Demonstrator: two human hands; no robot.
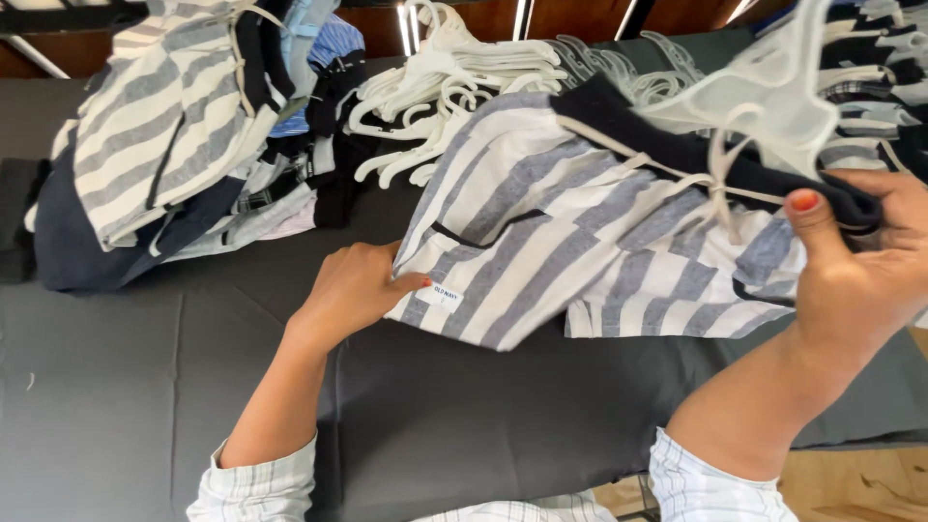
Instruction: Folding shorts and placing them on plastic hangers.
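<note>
The right hand point(860, 280) is clamped on the dark waistband of a striped garment point(580, 242), thumb pressed on top, and holds that end lifted off the table. The left hand point(353, 285) pinches the garment's opposite edge, fingers closed on the cloth just beside a small white tag point(440, 297). The garment stretches between the two hands, sagging onto the table in the middle. It is woven in broad grey-blue and white stripes, with a black waistband and a pale drawstring hanging from it. A white plastic hanger point(773, 92) sits at the waistband, just above the right hand. The table point(126, 387) is covered in dark grey cloth. A pile of folded clothes point(164, 145) lies at the far left, and a heap of white hangers point(454, 87) lies behind the garment.
</note>
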